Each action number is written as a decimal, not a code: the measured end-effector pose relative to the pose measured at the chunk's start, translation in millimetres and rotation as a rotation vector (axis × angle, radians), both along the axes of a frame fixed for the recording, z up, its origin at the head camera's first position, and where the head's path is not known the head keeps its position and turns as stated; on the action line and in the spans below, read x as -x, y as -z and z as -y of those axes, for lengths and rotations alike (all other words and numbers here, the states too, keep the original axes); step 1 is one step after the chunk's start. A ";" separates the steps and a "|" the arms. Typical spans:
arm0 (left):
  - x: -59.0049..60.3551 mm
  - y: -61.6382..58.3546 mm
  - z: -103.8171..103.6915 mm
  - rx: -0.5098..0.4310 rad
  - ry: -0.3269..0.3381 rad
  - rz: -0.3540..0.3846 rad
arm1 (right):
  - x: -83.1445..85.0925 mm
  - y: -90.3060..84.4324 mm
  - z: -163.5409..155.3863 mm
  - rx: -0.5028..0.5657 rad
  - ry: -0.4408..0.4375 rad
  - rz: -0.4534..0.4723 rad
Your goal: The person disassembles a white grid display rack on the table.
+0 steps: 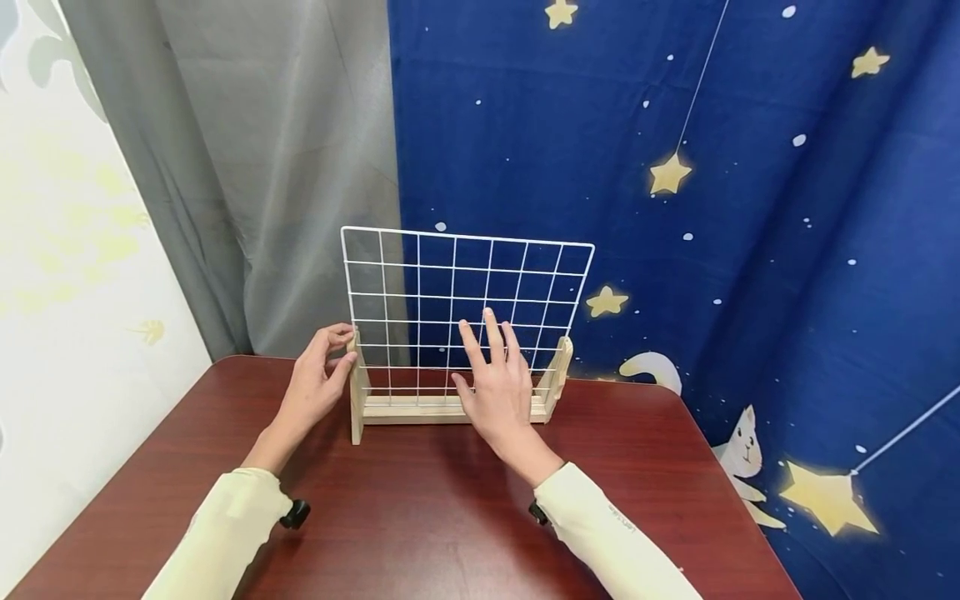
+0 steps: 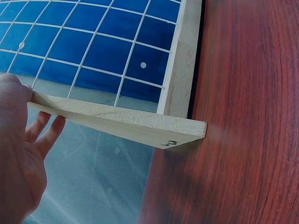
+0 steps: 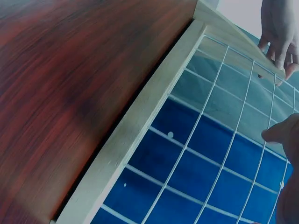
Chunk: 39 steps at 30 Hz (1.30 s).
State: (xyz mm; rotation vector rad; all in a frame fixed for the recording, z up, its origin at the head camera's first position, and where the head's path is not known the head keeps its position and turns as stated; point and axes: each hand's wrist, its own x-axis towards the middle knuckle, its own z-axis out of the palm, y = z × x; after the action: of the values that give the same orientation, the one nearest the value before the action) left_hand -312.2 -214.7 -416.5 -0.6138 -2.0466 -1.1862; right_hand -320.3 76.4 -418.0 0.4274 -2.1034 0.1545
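pinching the wooden stand [image 1: 358, 392] upright at 9 o'clock, left hand [image 1: 315, 387]; right hand [image 1: 497, 385] flat, fingers straight, on wire grid [image 1: 465, 283]. left wrist view alone shows screw heads [image 2: 168, 143].

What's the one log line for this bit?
left hand: grips wooden stand end | right hand: flat against wire grid | grid: upright on table

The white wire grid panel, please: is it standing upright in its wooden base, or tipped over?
Upright. The white wire grid panel rises from the wooden base on the table, its top edge level.
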 end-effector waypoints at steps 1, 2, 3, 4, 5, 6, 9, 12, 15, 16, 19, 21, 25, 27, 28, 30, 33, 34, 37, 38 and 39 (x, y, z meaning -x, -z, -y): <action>-0.3 -0.4 -0.4 -0.001 0.002 0.003 | 1.3 0.3 3.0 -0.004 0.008 -0.002; -0.6 -0.6 -0.7 -0.004 0.004 0.006 | 2.7 0.6 6.0 -0.003 0.013 -0.003; -0.8 -0.8 -1.0 -0.005 0.005 0.007 | 4.0 0.6 9.0 -0.004 0.019 -0.001; -1.1 -0.8 -1.2 -0.008 0.006 0.009 | 5.4 0.5 11.8 -0.001 0.022 0.001; -1.4 -0.9 -1.4 -0.009 0.007 0.010 | 6.6 0.1 14.4 0.000 0.026 0.003; -1.6 -1.0 -1.7 -0.010 0.004 0.010 | 8.0 -0.5 16.8 0.002 0.030 0.005; -1.5 -0.8 -2.0 -0.017 0.007 0.006 | 13.0 -3.1 22.7 0.015 0.032 0.005; 0.6 1.5 -2.7 -0.033 0.018 0.003 | 18.0 -4.7 25.1 0.025 0.033 -0.006; 7.9 9.2 -1.3 -0.042 0.015 0.002 | 23.4 -5.5 26.4 0.030 0.029 -0.028; 11.0 12.7 -0.3 -0.043 0.010 0.007 | 25.0 -5.7 26.8 0.034 0.024 -0.034; 20.2 22.7 3.8 -0.035 -0.017 0.031 | 29.1 -6.7 28.2 0.050 0.000 -0.053; 23.3 26.2 6.1 -0.033 -0.029 0.049 | 30.7 -8.1 29.1 0.069 -0.023 -0.062; 22.8 25.8 7.8 -0.031 -0.038 0.036 | 33.4 -12.5 30.3 0.101 -0.065 -0.084; 20.0 22.5 6.7 -0.030 -0.039 0.018 | 34.8 -14.7 30.5 0.112 -0.077 -0.088; 17.8 20.1 5.7 -0.028 -0.038 0.009 | 35.4 -15.2 30.6 0.115 -0.081 -0.089; 11.8 14.2 3.1 -0.031 -0.034 0.003 | 35.8 -16.0 31.0 0.124 -0.083 -0.085; 3.6 6.0 -0.8 -0.037 -0.017 -0.001 | 37.4 -16.7 32.4 0.145 -0.080 -0.086; 1.8 4.1 -1.7 -0.035 -0.015 -0.003 | 37.7 -17.4 33.0 0.154 -0.078 -0.088; -0.9 1.5 -3.8 -0.031 -0.009 0.000 | 39.4 -19.6 34.4 0.182 -0.075 -0.099; -1.1 1.3 -4.3 -0.024 -0.011 0.000 | 39.8 -20.6 34.7 0.194 -0.077 -0.103; -1.2 1.2 -4.7 -0.019 -0.013 -0.002 | 40.3 -21.7 34.9 0.205 -0.079 -0.107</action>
State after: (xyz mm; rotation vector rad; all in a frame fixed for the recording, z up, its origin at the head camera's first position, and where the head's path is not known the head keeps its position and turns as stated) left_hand -311.0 -210.0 -417.7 -0.5915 -2.0323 -1.1963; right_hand -360.6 41.5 -396.3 0.3866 -1.9436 0.3809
